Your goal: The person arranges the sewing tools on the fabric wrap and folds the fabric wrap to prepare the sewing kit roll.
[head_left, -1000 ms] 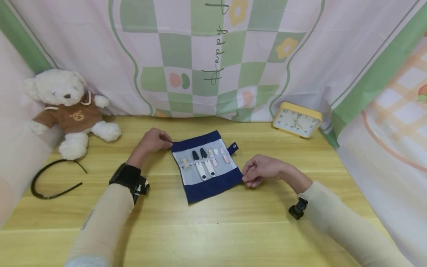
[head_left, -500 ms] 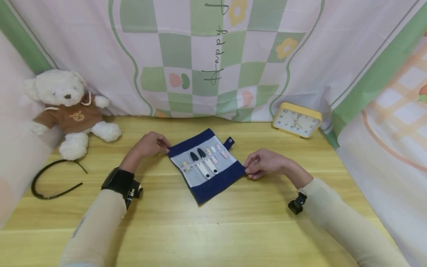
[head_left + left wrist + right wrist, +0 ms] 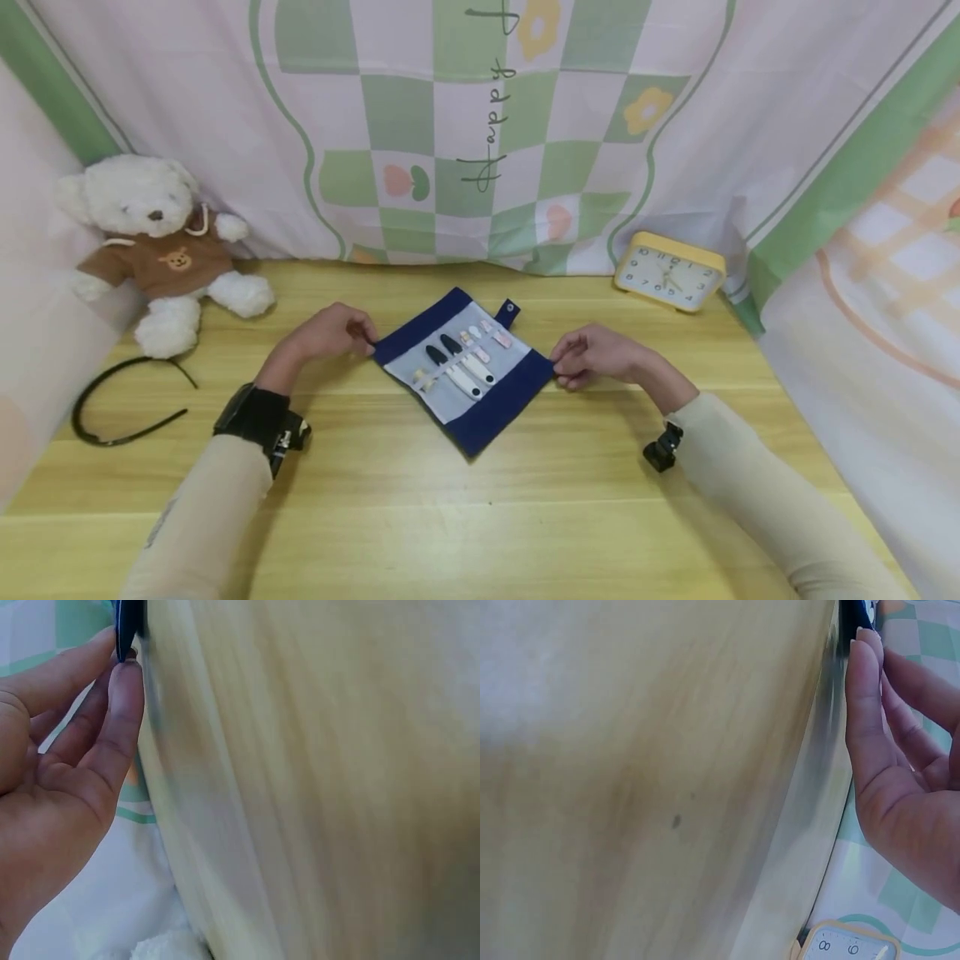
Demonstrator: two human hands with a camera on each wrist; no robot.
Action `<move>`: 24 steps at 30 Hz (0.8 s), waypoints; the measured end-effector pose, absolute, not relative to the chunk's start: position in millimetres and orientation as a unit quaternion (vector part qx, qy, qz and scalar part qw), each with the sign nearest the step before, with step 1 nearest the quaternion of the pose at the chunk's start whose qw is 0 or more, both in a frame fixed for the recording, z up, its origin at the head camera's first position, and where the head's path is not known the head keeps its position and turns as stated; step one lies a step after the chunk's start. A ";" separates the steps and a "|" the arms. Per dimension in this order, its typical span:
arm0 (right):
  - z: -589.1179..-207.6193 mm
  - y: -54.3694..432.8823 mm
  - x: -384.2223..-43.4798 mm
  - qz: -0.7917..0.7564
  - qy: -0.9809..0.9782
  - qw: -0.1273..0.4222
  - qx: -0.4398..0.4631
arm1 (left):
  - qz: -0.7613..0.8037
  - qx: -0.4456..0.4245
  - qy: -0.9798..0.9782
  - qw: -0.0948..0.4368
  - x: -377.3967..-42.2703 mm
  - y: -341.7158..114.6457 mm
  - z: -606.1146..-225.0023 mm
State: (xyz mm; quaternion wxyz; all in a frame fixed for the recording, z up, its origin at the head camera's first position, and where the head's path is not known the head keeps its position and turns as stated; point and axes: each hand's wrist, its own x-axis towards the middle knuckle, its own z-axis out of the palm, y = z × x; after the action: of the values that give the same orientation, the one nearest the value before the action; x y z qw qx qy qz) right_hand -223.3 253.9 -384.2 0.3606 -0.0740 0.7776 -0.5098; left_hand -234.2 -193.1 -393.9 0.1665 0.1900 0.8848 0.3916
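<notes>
An unfolded navy cloth case (image 3: 501, 410) with a pale grey lining lies turned cornerwise on the table. An elastic band across the lining holds two slim white tools (image 3: 467, 383) with black ends and several small pale and pink pieces (image 3: 501, 337). At the case's left corner, my left hand (image 3: 330, 333) pinches the cloth between thumb and fingertips; the left wrist view shows the navy edge (image 3: 129, 626) between them. My right hand (image 3: 596, 357) pinches the opposite corner, its fingertips on the navy cloth (image 3: 853, 621) in the right wrist view. A snap tab (image 3: 507, 313) sticks out at the back.
A white teddy bear (image 3: 168, 258) in a brown top sits at the back left, with a black headband (image 3: 82, 408) in front of it. A yellow alarm clock (image 3: 670, 271) stands at the back right. A patterned curtain (image 3: 480, 133) hangs behind the wooden table (image 3: 487, 533).
The case has turned counterclockwise between my hands. My left hand has come a little nearer and left, while my right has moved slightly farther away. Both keep their corners.
</notes>
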 end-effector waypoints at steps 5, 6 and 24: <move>-384.2 250.7 -228.5 -0.524 0.774 0.350 -0.067 | 0.409 0.192 0.875 0.176 -230.2 -197.8 -394.7; -383.9 249.7 -229.9 -0.526 0.774 0.346 -0.063 | 0.415 0.191 0.871 0.179 -229.4 -198.8 -394.8; -384.2 235.5 -253.8 -0.556 0.781 0.284 -0.010 | 0.471 0.176 0.826 0.254 -219.2 -207.3 -397.1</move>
State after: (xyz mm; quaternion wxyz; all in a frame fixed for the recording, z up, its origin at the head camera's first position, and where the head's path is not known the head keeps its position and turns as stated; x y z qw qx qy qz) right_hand -253.8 235.5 -384.2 0.2840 -0.0103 0.7808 -0.5564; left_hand -219.2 -207.3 -397.1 0.2538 0.1756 0.8264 0.4710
